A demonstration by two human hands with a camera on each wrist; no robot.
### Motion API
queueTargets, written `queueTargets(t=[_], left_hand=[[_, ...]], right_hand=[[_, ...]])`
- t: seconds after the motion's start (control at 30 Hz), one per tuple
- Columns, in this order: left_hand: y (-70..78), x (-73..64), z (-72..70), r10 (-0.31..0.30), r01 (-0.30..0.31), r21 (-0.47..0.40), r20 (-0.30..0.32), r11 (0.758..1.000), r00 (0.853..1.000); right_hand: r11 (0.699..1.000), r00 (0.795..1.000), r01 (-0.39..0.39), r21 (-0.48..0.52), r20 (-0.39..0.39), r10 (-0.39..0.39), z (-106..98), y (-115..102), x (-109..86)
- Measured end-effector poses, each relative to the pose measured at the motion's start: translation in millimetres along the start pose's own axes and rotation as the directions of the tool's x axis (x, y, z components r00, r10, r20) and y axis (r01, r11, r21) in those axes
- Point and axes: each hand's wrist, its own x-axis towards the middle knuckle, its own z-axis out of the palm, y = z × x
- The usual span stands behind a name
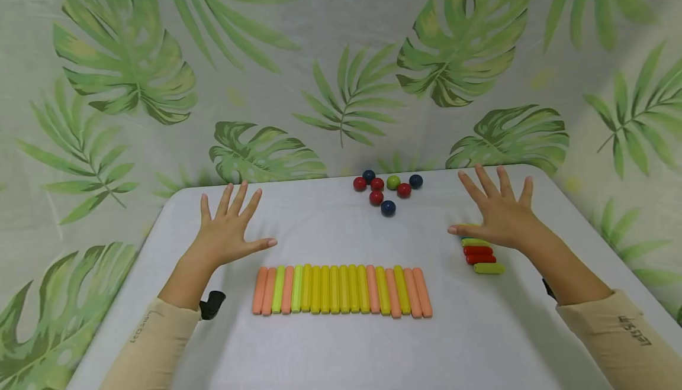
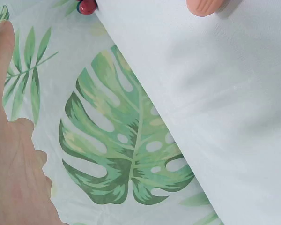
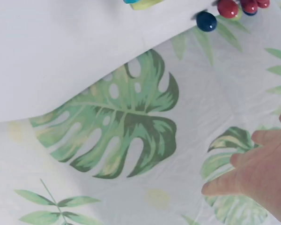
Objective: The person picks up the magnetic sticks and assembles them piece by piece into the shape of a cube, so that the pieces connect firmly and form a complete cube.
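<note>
My left hand (image 1: 226, 233) is spread with straight fingers above the left part of the white table, holding nothing. Below and to its right lies a row of sticks (image 1: 341, 289) in salmon, yellow and light green, side by side. My right hand (image 1: 503, 215), also spread and holding nothing, hovers over the table's right part. Under its palm and thumb is a short column of sticks, with red sticks (image 1: 478, 250) and a yellow-green stick (image 1: 489, 268) showing; the hand hides its upper end. Both wrist views show fingers in the air, touching nothing.
At the table's back edge sits a cluster of glossy balls: red (image 1: 376, 197), dark blue (image 1: 388, 208) and green (image 1: 393, 182). A leaf-printed cloth (image 1: 256, 82) hangs behind the white table (image 1: 319, 354) and shows along its sides.
</note>
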Motion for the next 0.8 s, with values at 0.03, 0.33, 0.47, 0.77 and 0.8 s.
queueTargets(t=[0.03,0.33,0.47,0.77,0.8], left_hand=[[0.1,0.0,-0.1,0.001,-0.001,-0.002,0.000,1.000,1.000],[-1.4,-1.2,0.2,-0.004,0.004,-0.007,0.004,1.000,1.000],[-1.5,-1.9,-1.8,-0.001,0.001,-0.009,0.010,1.000,1.000],[-1.5,-4.4,-6.7,0.002,-0.002,-0.009,0.016,1.000,1.000],[-1.8,-4.6,-6.6,0.007,-0.006,-0.010,0.013,1.000,1.000]], right_hand=[[1.000,1.000,0.000,0.002,0.002,0.000,-0.3,-0.3,-0.1],[1.000,1.000,-0.003,0.014,0.016,0.002,-4.8,-1.7,-0.5],[1.000,1.000,-0.005,0.013,0.011,0.005,-6.3,-1.4,-0.6],[1.000,1.000,0.014,0.002,-0.023,-0.014,-8.3,-0.8,-0.5],[1.000,0.999,0.019,0.001,-0.029,-0.019,-8.3,-0.5,-0.3]])
